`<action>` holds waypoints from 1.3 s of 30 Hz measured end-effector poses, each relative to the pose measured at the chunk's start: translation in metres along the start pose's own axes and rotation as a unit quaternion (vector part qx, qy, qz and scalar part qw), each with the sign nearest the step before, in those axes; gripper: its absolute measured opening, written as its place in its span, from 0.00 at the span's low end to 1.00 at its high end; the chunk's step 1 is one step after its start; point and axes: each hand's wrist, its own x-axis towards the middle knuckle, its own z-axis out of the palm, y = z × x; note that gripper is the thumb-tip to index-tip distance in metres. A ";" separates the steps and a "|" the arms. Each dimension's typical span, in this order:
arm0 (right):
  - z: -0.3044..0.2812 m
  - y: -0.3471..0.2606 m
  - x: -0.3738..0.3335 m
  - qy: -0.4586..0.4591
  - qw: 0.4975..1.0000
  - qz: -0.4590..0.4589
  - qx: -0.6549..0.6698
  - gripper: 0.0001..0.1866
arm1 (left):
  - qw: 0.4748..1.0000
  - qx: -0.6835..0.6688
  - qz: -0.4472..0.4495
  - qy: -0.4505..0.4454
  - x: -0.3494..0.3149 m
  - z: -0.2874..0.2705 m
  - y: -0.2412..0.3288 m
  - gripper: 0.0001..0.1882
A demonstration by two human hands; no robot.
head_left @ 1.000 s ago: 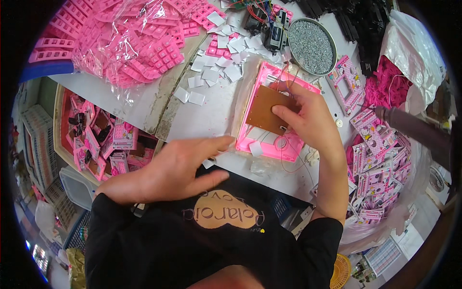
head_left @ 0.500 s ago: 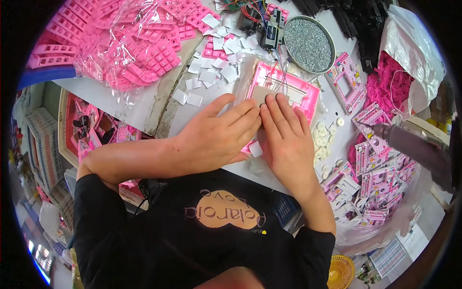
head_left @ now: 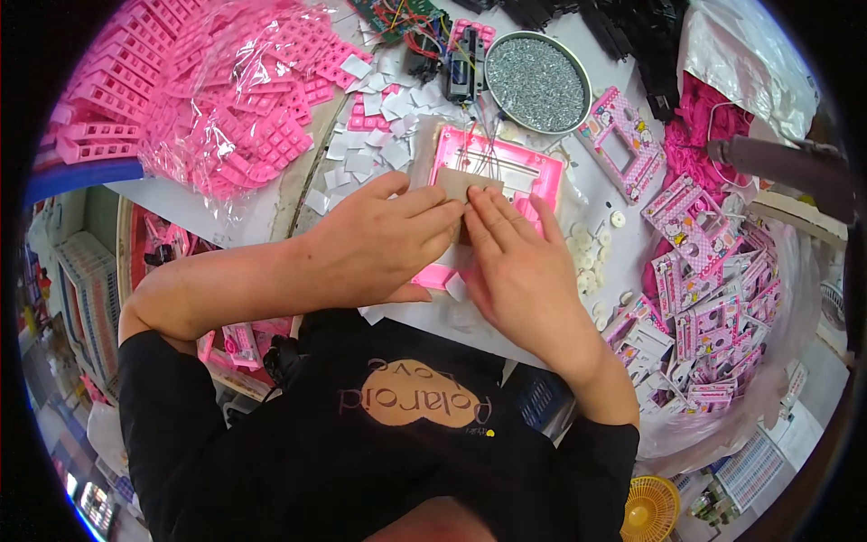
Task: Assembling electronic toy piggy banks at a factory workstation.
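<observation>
A shallow pink plastic casing point(head_left: 553, 172) lies on the table in front of me, with thin wires running out of its far side. Over its middle is a flat brownish-grey square piece point(head_left: 459, 183). My left hand point(head_left: 384, 239) reaches across from the left, fingertips on this piece and thumb held apart. Stretched fingers of my right hand point(head_left: 526, 262) lie on it from the other side, close to the left fingertips. Both hands hide the near part of the casing. Beyond it, the wires lead toward a black boxy component point(head_left: 465, 68).
Small white squares point(head_left: 358, 164) lie scattered left of the casing, near heaped pink keypad pieces point(head_left: 226, 99). A round tin of small metal screws point(head_left: 537, 83) stands behind. Off-white discs point(head_left: 589, 257) and bagged printed pink panels point(head_left: 713, 321) are at right, below a dark arm-like bar point(head_left: 777, 167).
The view has shifted, so most table items appear farther left. My fingers stay on the brownish-grey piece, and more of its far edge shows now.
</observation>
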 end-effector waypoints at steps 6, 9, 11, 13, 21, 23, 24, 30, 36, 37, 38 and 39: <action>-0.045 0.072 -0.044 0.428 0.887 0.024 0.172 0.18 | 1.000 -0.002 0.019 -0.023 0.009 -0.020 -0.008 0.26; -0.113 0.141 -0.035 0.693 0.714 0.068 0.076 0.17 | 0.962 -0.195 -0.024 -0.190 0.071 -0.056 -0.036 0.12; -0.125 0.169 -0.010 0.662 0.706 0.006 0.250 0.21 | 0.980 -0.200 -0.006 -0.020 0.115 -0.049 -0.074 0.06; -0.129 0.175 0.013 0.542 0.738 0.004 0.402 0.24 | 0.984 -0.008 -0.049 0.171 0.165 -0.037 -0.108 0.09; -0.094 0.150 0.010 0.388 0.720 0.003 0.575 0.28 | 0.981 0.135 -0.095 0.101 0.214 -0.008 -0.124 0.11; -0.089 0.128 0.015 0.392 0.706 -0.002 0.590 0.26 | 0.968 0.162 -0.065 0.182 0.210 -0.004 -0.133 0.10; -0.089 0.120 0.017 0.395 0.709 -0.004 0.584 0.25 | 0.967 0.168 -0.069 0.178 0.216 0.002 -0.141 0.11; -0.084 0.092 0.014 0.395 0.730 -0.009 0.557 0.22 | 0.977 0.118 -0.090 0.151 0.218 -0.024 -0.130 0.10; -0.066 0.059 -0.012 0.393 0.666 -0.015 0.634 0.22 | 0.930 -0.277 0.014 0.242 0.083 -0.034 -0.041 0.04; -0.056 0.057 -0.016 0.379 0.635 -0.057 0.671 0.21 | 0.942 -0.255 0.001 0.218 0.064 -0.024 -0.023 0.04; -0.053 0.052 -0.016 0.372 0.627 -0.087 0.679 0.20 | 0.953 -0.233 -0.011 0.196 0.049 -0.017 -0.009 0.06; -0.053 0.043 -0.012 0.352 0.624 -0.135 0.684 0.18 | 0.944 -0.219 -0.017 0.248 0.038 -0.005 0.002 0.07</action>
